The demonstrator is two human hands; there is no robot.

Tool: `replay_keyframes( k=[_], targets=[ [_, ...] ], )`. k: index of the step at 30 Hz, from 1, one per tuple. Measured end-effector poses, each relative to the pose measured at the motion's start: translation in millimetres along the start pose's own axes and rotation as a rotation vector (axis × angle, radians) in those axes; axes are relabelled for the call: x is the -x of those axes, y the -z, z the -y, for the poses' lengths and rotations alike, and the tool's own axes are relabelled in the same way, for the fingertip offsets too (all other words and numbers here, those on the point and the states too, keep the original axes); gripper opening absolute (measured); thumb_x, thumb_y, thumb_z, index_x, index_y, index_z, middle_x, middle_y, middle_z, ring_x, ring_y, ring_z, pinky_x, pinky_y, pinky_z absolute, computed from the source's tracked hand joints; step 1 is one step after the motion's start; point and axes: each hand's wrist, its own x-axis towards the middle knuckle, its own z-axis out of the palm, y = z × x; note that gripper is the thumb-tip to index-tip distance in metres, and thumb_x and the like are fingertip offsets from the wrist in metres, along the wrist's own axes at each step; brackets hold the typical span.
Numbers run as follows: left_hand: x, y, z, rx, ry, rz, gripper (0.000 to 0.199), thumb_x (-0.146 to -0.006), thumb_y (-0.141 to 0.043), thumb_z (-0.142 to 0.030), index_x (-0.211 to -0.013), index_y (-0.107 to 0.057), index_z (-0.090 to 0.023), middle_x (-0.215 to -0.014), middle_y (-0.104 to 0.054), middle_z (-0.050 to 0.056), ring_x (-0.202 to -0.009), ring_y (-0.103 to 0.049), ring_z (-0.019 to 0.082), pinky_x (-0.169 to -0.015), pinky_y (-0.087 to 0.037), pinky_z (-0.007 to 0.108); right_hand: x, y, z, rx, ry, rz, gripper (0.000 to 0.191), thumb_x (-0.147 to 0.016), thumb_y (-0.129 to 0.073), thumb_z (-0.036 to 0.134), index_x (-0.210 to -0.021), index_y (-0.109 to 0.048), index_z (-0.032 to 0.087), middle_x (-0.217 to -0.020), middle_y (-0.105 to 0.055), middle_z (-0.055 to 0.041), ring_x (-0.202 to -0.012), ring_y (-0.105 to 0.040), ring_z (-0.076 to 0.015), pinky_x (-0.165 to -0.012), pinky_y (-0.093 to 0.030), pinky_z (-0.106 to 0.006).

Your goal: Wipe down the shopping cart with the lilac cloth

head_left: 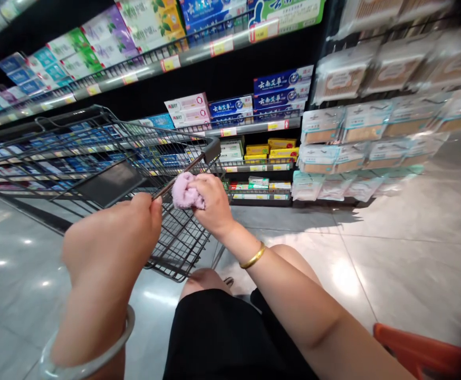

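Observation:
A dark metal shopping cart (167, 263) stands tilted across the view, in front of the shelves. My left hand (114, 237), with a pale bangle on its wrist, is closed around the cart's thin handle bar (170, 186); its fingertips are mostly hidden behind the hand. Bunched up in my right hand (215, 205) is a lilac cloth (183, 191), pressed against the same bar farther along. A gold bracelet circles my right wrist. Inside the cart a dark flat panel (109, 182) is fixed to the wire.
Shelves (230, 127) of boxed toothpaste (281, 89) run behind the cart. At the right hang rows of small packets (365, 124). An orange-red object (416, 351) lies at the lower right on the shiny tiled floor (404, 274). My knees are close to the cart.

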Motion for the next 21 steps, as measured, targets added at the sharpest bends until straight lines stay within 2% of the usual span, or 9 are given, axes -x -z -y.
replay_keyframes(
  k=[1,5,6,8,11,13,17,19,21],
  targets=[
    [2,-0.8,2,-0.011,0.002,0.001,0.076,-0.098,0.003,-0.047,-0.113,-0.068,-0.024,-0.085,-0.068,0.020,-0.068,-0.060,0.036,-0.053,-0.031,0.042,0,0,-1,0.006,-0.015,-0.003,0.039,-0.070,-0.057,0.004,-0.104,-0.065,0.022,-0.117,-0.063,-0.0082,-0.114,-0.057,-0.0228,-0.101,-0.046,-0.036],
    [7,-2.1,8,-0.018,0.013,0.010,0.073,-0.098,-0.001,-0.047,-0.111,-0.068,-0.025,-0.084,-0.068,0.019,-0.068,-0.059,0.036,-0.053,-0.030,0.041,0,3,-16,0.071,-0.293,-0.158,0.029,-0.068,-0.054,0.003,-0.089,-0.062,0.021,-0.102,-0.063,-0.0075,-0.102,-0.057,-0.0231,-0.095,-0.048,-0.037],
    [8,-1.9,10,-0.018,0.017,0.012,0.072,-0.098,-0.002,-0.047,-0.111,-0.069,-0.025,-0.084,-0.067,0.019,-0.068,-0.059,0.037,-0.053,-0.030,0.041,0,3,-17,0.075,-0.311,-0.176,0.027,-0.068,-0.054,0.003,-0.087,-0.062,0.022,-0.101,-0.062,-0.0072,-0.101,-0.057,-0.0231,-0.094,-0.048,-0.037],
    [11,-1.4,14,-0.010,0.036,0.020,0.071,-0.097,-0.004,-0.048,-0.109,-0.070,-0.026,-0.082,-0.067,0.019,-0.067,-0.058,0.037,-0.053,-0.030,0.042,1,2,-14,0.043,-0.206,-0.137,0.028,-0.069,-0.056,0.005,-0.090,-0.063,0.021,-0.104,-0.062,-0.0078,-0.104,-0.057,-0.0231,-0.095,-0.048,-0.036],
    [15,0.0,22,0.039,0.078,0.033,0.071,-0.094,-0.005,-0.050,-0.106,-0.072,-0.031,-0.078,-0.066,0.019,-0.069,-0.059,0.040,-0.054,-0.032,0.043,3,-2,-4,-0.024,0.022,0.031,0.037,-0.071,-0.058,0.005,-0.103,-0.066,0.021,-0.115,-0.063,-0.0086,-0.112,-0.057,-0.0223,-0.099,-0.047,-0.035],
    [16,1.5,27,0.104,0.057,0.035,0.069,-0.094,-0.007,-0.051,-0.104,-0.072,-0.035,-0.082,-0.068,0.019,-0.074,-0.062,0.041,-0.056,-0.037,0.047,4,-4,-3,-0.016,0.005,0.089,0.039,-0.071,-0.058,0.004,-0.105,-0.067,0.022,-0.117,-0.063,-0.0081,-0.112,-0.057,-0.0220,-0.100,-0.047,-0.035],
    [4,6.5,25,0.184,-0.026,0.039,0.064,-0.096,-0.010,-0.050,-0.101,-0.069,-0.027,-0.097,-0.072,0.019,-0.093,-0.067,0.040,-0.074,-0.047,0.050,5,-3,-7,0.054,-0.246,-0.030,0.030,-0.073,-0.055,0.004,-0.096,-0.066,0.020,-0.111,-0.062,-0.0100,-0.110,-0.056,-0.0241,-0.099,-0.047,-0.038],
    [-12,9.3,16,0.208,-0.035,0.041,0.060,-0.099,-0.013,-0.048,-0.105,-0.067,-0.025,-0.108,-0.073,0.018,-0.100,-0.068,0.036,-0.080,-0.049,0.046,5,-4,-5,0.041,-0.190,-0.016,0.032,-0.073,-0.055,0.005,-0.099,-0.066,0.020,-0.113,-0.062,-0.0106,-0.112,-0.055,-0.0247,-0.101,-0.046,-0.039],
    [-33,11.1,3,0.231,-0.060,0.066,0.053,-0.100,-0.018,-0.041,-0.108,-0.067,-0.021,-0.111,-0.074,0.017,-0.100,-0.069,0.033,-0.081,-0.050,0.044,4,-6,-2,-0.002,-0.042,0.057,0.039,-0.071,-0.056,0.005,-0.105,-0.066,0.020,-0.117,-0.062,-0.0103,-0.114,-0.055,-0.0242,-0.102,-0.045,-0.038]
  ],
)
